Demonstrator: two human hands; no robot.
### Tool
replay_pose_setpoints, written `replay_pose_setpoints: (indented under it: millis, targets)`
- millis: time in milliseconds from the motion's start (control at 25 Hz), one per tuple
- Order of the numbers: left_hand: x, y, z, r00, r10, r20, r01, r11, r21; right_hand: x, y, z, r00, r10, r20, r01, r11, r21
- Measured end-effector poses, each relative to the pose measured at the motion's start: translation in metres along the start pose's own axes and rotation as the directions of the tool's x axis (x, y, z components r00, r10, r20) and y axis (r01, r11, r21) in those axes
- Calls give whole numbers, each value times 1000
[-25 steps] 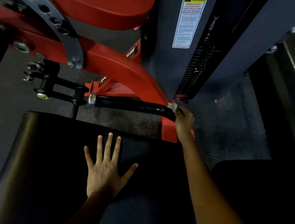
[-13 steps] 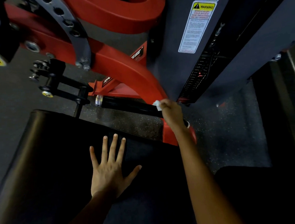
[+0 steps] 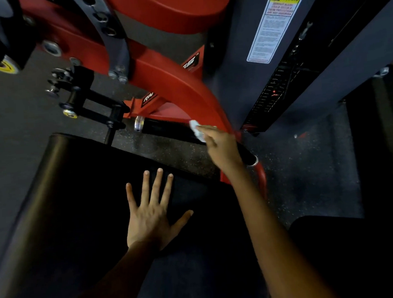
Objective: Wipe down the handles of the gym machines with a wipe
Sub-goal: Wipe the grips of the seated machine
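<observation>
The left hand grips nothing: it lies flat on the black seat pad, fingers straight and spread. Beyond the pad's far edge the black handle runs from its chrome end cap rightward under the red frame. The right hand holds a small white wipe against the handle's middle (motion blur hides how its fingers curl). A warning label is on the grey housing at right.
</observation>
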State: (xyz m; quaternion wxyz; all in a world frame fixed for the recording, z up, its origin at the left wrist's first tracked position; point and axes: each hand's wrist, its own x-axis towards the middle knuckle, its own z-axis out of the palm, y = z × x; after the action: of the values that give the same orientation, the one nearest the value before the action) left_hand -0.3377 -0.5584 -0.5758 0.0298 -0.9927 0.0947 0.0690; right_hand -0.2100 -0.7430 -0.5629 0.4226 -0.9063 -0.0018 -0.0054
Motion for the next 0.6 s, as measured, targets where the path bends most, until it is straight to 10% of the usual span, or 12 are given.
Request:
replay_pose_setpoints:
  millis: [240,600]
  targets:
    - [0,1,-1,1000,-1,-7,1,1000,12,-30,28,-16,904,325,-277,-322,945,60]
    - [-1,1,1,1000,-7,-30,7,1000,22,4,-46,47,946,-307,-104,299,951,-82]
